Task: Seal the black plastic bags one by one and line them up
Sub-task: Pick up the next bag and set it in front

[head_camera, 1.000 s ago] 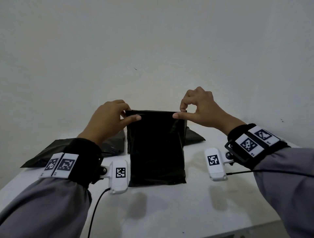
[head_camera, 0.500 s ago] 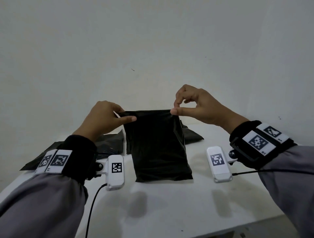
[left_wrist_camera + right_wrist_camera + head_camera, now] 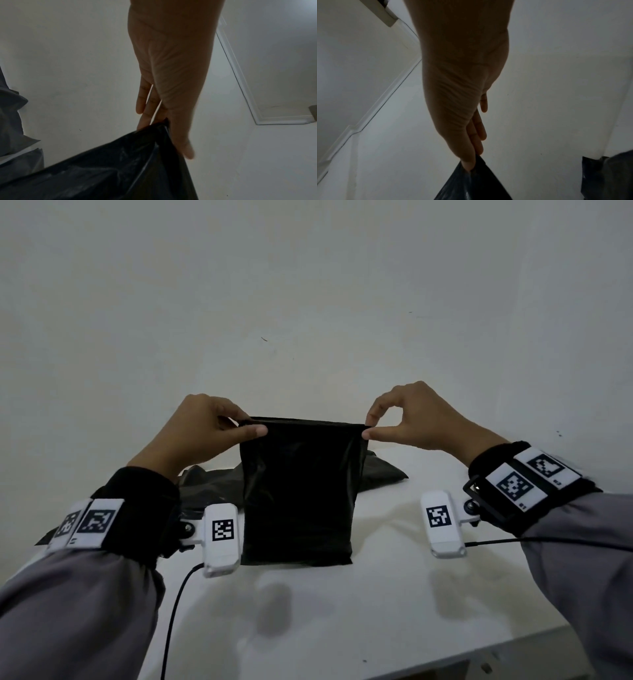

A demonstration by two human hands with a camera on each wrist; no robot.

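The black bag (image 3: 297, 494) you hold up is thin plastic film — smooth, faintly glossy, with pale creases catching light in your left wrist view. The bags lying behind it (image 3: 209, 484) look like the same wrinkled film, greyer and duller. Your table (image 3: 376, 604) is a smooth, matt white surface; your sleeves (image 3: 78, 611) are soft grey cloth — the wristbands (image 3: 534, 491) black fabric.

No legible text; only square coded markers (image 3: 223, 530) on the wrist units.

White table (image 3: 394, 604) vs plain white wall (image 3: 308, 285); door frame (image 3: 240, 75) behind.
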